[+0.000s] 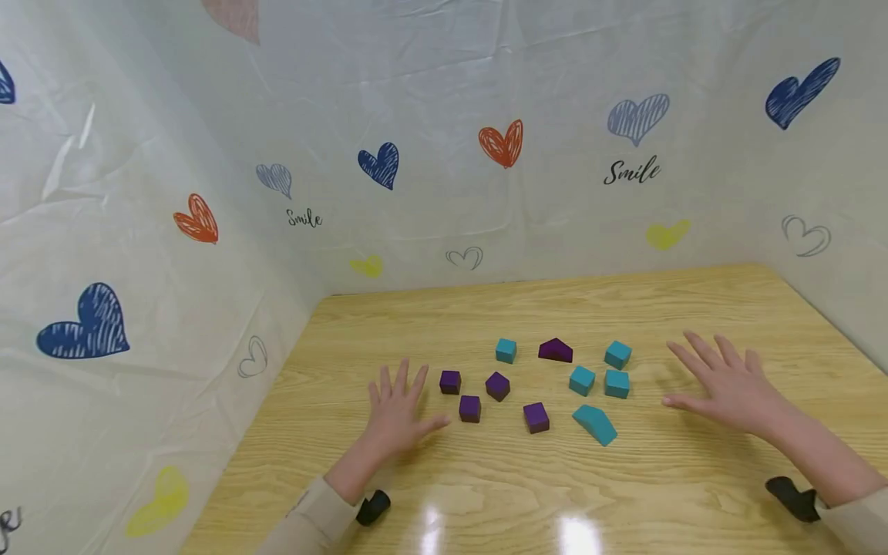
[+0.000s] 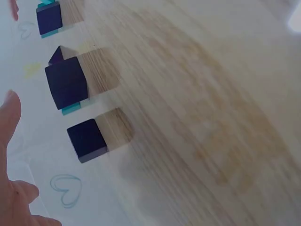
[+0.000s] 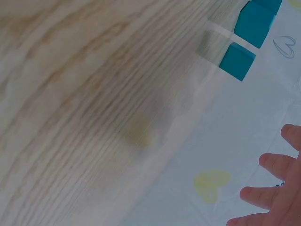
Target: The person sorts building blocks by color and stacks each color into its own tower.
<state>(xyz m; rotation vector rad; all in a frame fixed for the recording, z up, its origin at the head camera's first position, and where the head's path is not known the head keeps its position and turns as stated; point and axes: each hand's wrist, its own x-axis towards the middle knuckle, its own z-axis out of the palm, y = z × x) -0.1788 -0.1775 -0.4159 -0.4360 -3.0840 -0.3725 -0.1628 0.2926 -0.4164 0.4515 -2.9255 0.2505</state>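
Guess we're barely started: purple blocks (image 1: 470,409), blue blocks (image 1: 617,384) loose on the table (image 1: 645,493), left hand (image 1: 397,416), right hand (image 1: 734,389) splayed, grips empty.

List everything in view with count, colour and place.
Cubes: four, purple, mid-table
Other cubes: four, blue, back and right of group
Angled block: one, purple, back of group
Other angled block: one, blue, front right
Table: one, tan, beneath
Sheet: count unclear, white, behind, left, right
Hearts: many, multicoloured, on sheet
"Smile": two whole, black, behind table
Wrist devices: two, black, at cuffs
Sleeves: two, beige, forearms
Left hand: one, left of blocks
Right hand: one, right of blocks
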